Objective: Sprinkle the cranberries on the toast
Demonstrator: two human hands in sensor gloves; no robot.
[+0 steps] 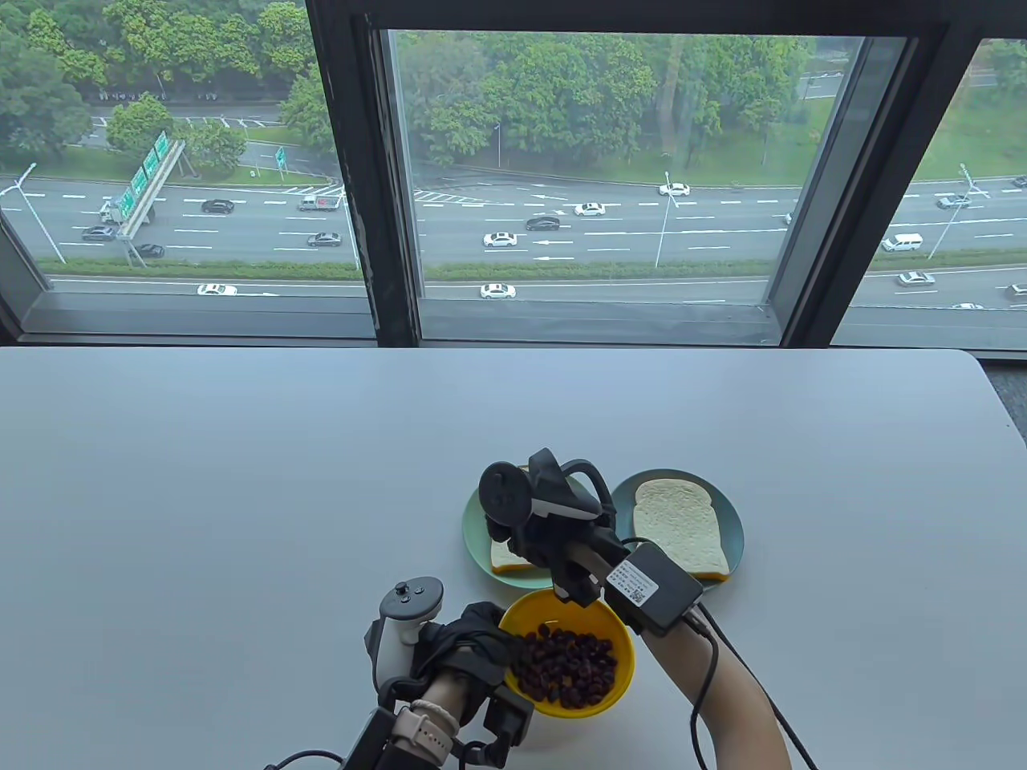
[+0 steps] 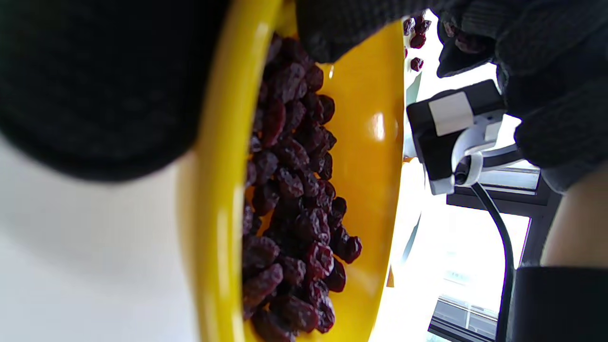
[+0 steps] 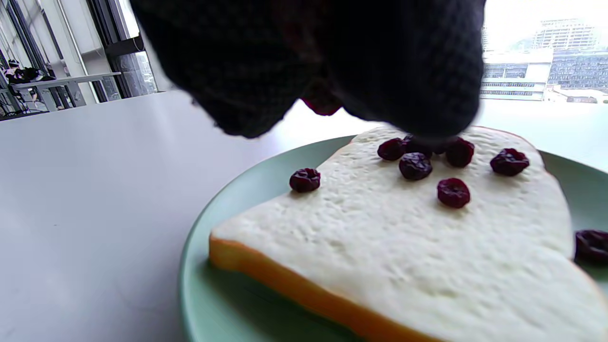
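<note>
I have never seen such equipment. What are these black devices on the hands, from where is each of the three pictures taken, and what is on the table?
These are a person's two hands in black sensor gloves, each with a tracker strapped on its back. One picture looks down at the table; the other two come from cameras on the wrists.

The left hand holds the rim of a yellow bowl of dried cranberries. The right hand hovers over the left slice of toast on a green plate; several cranberries already lie on it, and one shows between the fingertips. A second toast, bare, lies on another green plate.
</note>
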